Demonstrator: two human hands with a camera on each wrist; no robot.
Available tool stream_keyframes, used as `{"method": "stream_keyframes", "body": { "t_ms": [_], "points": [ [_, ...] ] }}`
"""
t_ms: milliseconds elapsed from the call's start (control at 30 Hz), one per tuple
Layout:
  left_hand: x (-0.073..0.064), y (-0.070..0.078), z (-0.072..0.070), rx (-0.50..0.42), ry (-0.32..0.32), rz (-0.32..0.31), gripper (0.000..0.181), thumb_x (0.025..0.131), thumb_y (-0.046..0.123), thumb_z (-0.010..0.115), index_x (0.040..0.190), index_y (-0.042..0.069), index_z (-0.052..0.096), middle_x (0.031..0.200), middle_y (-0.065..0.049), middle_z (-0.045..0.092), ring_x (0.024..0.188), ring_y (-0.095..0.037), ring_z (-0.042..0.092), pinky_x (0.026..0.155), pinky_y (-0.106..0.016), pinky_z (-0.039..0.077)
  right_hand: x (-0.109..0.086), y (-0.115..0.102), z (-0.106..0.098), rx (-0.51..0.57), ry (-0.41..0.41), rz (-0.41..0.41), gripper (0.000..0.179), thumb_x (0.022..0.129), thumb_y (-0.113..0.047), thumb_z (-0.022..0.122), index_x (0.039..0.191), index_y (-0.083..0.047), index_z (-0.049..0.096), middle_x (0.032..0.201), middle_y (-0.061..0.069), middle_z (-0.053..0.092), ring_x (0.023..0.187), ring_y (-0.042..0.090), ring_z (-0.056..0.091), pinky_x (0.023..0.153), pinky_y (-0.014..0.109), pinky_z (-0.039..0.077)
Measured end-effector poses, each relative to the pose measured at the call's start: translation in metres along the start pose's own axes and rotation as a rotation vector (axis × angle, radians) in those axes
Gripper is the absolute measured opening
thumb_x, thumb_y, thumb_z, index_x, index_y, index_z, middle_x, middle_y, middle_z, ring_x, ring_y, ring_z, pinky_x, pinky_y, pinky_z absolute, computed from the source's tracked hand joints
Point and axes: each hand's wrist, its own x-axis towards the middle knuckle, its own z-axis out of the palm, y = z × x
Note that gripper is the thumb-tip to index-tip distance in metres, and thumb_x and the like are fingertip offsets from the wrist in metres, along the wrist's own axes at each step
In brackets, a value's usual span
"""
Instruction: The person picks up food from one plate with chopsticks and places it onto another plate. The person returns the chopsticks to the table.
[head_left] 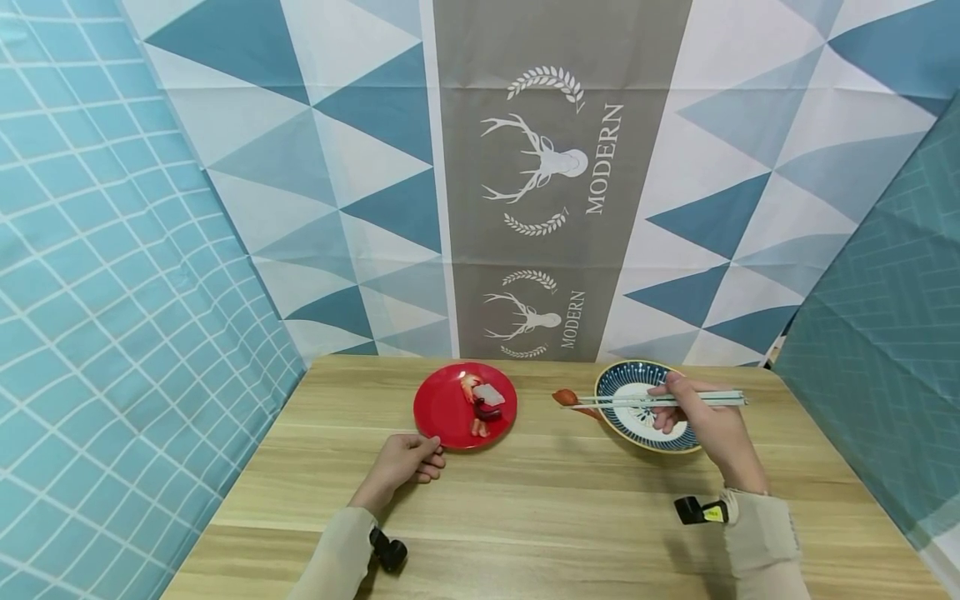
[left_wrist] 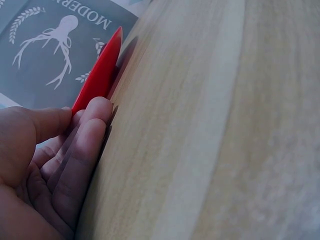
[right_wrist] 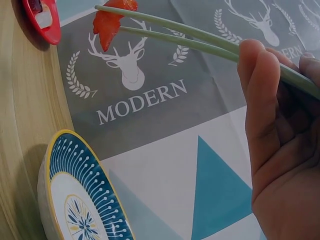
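Observation:
My left hand [head_left: 405, 462] pinches the near-left rim of a red plate [head_left: 433, 404] between thumb and fingers; the left wrist view shows the plate's edge [left_wrist: 97, 75] at the fingertips. On the plate lie a whitish block [head_left: 491, 394], a dark red curved piece [head_left: 487, 412] and small orange-pink bits [head_left: 479, 427]. My right hand [head_left: 708, 425] holds pale green chopsticks [head_left: 622, 402] above a bowl. Between their tips is a glossy orange-red piece of food [right_wrist: 107, 22], off the table, between plate and bowl in the head view.
The blue-and-white patterned bowl [head_left: 645, 440] with a yellow rim stands at the right on the wooden table [head_left: 540, 508]. Behind the table hangs a printed cloth [head_left: 525, 317] with deer heads. Blue-green cloths [head_left: 97, 275] close in both sides.

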Motion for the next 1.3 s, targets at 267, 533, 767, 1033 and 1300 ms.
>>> {"method": "stream_keyframes", "body": {
  "t_ms": [267,533,767,1033,1300],
  "points": [
    [-0.001,0.001,0.0,-0.011,-0.003,-0.005,0.035,0.105,0.029,0.061,0.104,-0.004,0.073,0.084,-0.007,0.076,0.068,-0.012,0.072,0.066,-0.026,0.064,0.004,-0.001,0.002,-0.046,-0.038,0.038,0.046,0.112,-0.02,0.043,0.105,0.017,0.068,0.071,0.01,0.071,0.058,0.019,0.067,0.052,0.033,0.059],
    [0.0,0.0,0.001,-0.006,0.007,-0.012,0.034,0.105,0.028,0.061,0.103,-0.004,0.074,0.083,-0.006,0.076,0.067,-0.012,0.072,0.066,-0.027,0.064,0.01,-0.004,0.004,-0.089,-0.064,0.084,0.049,0.112,-0.027,0.044,0.108,0.016,0.069,0.073,0.005,0.073,0.063,0.019,0.068,0.056,0.031,0.059],
    [0.0,0.001,0.001,-0.003,0.008,-0.013,0.035,0.105,0.03,0.061,0.103,-0.003,0.074,0.084,-0.006,0.076,0.068,-0.012,0.072,0.066,-0.027,0.064,0.013,-0.003,0.006,-0.114,-0.065,0.077,0.047,0.112,-0.026,0.044,0.106,0.011,0.072,0.073,0.004,0.073,0.062,0.019,0.068,0.056,0.031,0.059],
    [0.001,0.0,0.0,-0.012,0.003,-0.017,0.035,0.104,0.03,0.062,0.103,-0.004,0.073,0.084,-0.007,0.076,0.067,-0.012,0.072,0.065,-0.027,0.063,0.02,-0.003,0.011,-0.096,-0.114,0.075,0.049,0.112,-0.028,0.044,0.104,0.011,0.073,0.073,0.012,0.073,0.061,0.019,0.067,0.055,0.035,0.059],
    [0.002,-0.001,0.001,-0.015,0.007,-0.013,0.035,0.104,0.03,0.063,0.103,-0.004,0.073,0.083,-0.006,0.075,0.067,-0.013,0.072,0.065,-0.027,0.064,0.025,-0.005,0.013,-0.086,-0.126,0.072,0.047,0.112,-0.029,0.045,0.103,0.008,0.074,0.073,0.016,0.072,0.06,0.024,0.067,0.055,0.034,0.06]
  ]
}}
